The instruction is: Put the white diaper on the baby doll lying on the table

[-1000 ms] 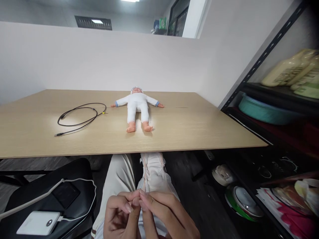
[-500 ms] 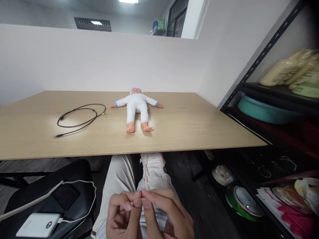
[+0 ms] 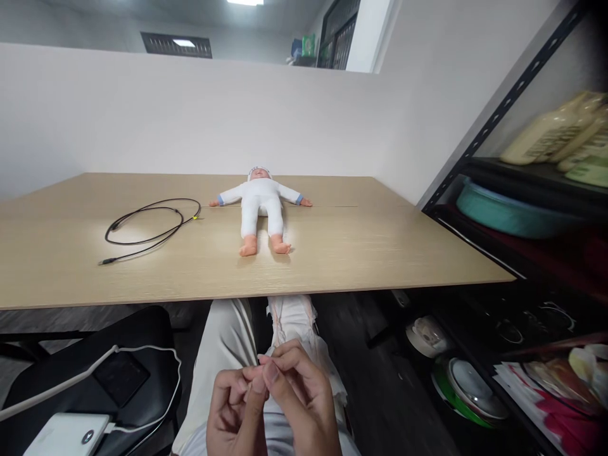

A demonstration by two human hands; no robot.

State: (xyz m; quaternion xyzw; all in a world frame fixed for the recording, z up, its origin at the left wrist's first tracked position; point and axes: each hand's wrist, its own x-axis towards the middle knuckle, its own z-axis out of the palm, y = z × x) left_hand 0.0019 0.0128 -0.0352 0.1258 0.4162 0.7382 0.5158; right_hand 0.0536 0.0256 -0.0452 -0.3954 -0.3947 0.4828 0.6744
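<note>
Above my lap, my left hand (image 3: 237, 405) and my right hand (image 3: 304, 396) meet at the fingertips, each closed in a pinch. Whatever may be between the fingers is hidden or too small to name. Just beyond them, a white diaper (image 3: 292, 323) with pinkish edging lies on my leg, partly covered by my hands. On the wooden table (image 3: 361, 253) a baby doll (image 3: 262, 199) in a white suit with blue cuffs lies on its back, arms spread and feet toward me. Neither hand touches the doll.
A coiled black cable (image 3: 142, 240) lies on the table's left side. Lower left, a black chair (image 3: 156, 342) holds a white power bank (image 3: 66, 434) with a white cord. On the right, a shelf rack carries bottles (image 3: 551, 136), a teal basin (image 3: 513, 212) and pot lids (image 3: 475, 386).
My right hand has turned and drawn inward to the left, its fingers now higher over the left fingertips. My left hand stays pinched nearly in place. The doll and cable have not moved.
</note>
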